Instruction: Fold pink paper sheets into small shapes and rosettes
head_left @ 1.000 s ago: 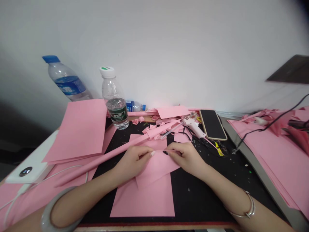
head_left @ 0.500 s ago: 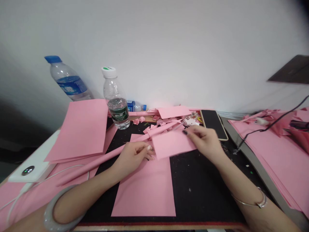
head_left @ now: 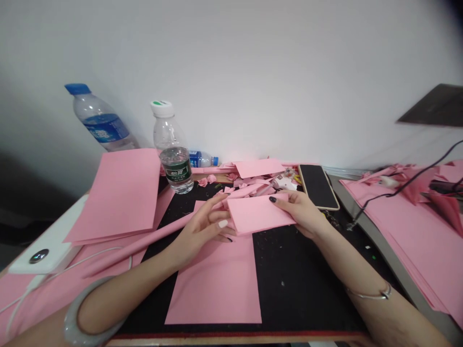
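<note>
A small pink paper rectangle [head_left: 258,217], looking folded or layered, is pinched at its right end by my right hand [head_left: 298,209], thumb on top. My left hand [head_left: 202,229] is at the paper's left edge with its fingers apart; some fingertips pass behind it, and whether they touch it I cannot tell. Below lies a larger pink paper sheet [head_left: 215,289], flat on the black mat [head_left: 304,289]. A long rolled pink paper tube [head_left: 144,243] runs diagonally behind my left hand.
Two water bottles [head_left: 176,168] [head_left: 104,125] stand at the back left, near a stack of pink sheets [head_left: 119,193]. A white power bank [head_left: 47,248] with a cable lies left. Toward the wall are a phone [head_left: 318,187] and paper scraps; more pink sheets [head_left: 415,241] lie right.
My left fingers have opened and spread at the paper's left edge. My right thumb now lies over the small paper, which is tilted a little differently.
</note>
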`<state>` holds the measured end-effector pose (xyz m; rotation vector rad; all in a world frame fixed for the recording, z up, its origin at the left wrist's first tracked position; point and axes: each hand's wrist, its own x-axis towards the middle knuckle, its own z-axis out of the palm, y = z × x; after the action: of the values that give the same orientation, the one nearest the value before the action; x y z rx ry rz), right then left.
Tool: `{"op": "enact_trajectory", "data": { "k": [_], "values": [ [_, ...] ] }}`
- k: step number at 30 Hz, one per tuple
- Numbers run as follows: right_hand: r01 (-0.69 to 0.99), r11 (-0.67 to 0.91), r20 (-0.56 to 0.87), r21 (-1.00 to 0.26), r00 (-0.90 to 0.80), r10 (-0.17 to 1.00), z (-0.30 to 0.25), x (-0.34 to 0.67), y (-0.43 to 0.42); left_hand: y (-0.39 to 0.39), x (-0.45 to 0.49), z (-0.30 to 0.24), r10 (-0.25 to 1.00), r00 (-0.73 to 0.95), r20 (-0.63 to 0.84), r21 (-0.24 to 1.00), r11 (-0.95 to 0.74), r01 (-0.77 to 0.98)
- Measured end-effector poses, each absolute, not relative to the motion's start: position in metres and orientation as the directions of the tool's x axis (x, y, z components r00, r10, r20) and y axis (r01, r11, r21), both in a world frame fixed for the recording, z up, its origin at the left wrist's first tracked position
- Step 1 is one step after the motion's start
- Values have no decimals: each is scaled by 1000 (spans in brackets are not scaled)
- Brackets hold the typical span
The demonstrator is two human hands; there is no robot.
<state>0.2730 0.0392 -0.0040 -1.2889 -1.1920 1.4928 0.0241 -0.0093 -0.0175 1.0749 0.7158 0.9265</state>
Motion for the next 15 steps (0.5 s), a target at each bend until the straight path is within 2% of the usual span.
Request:
{"op": "enact_trajectory", "data": {
  "k": [9,15],
  "values": [
    [38,-235,-238,-971,-200,950,-7,269,37,-9,27,-20,872,490,12,952,140,-272],
    [182,-204,-244,-962,-234,941,-11,267,35,-10,28,-22,913,407,-20,999,28,-15]
  ]
}}
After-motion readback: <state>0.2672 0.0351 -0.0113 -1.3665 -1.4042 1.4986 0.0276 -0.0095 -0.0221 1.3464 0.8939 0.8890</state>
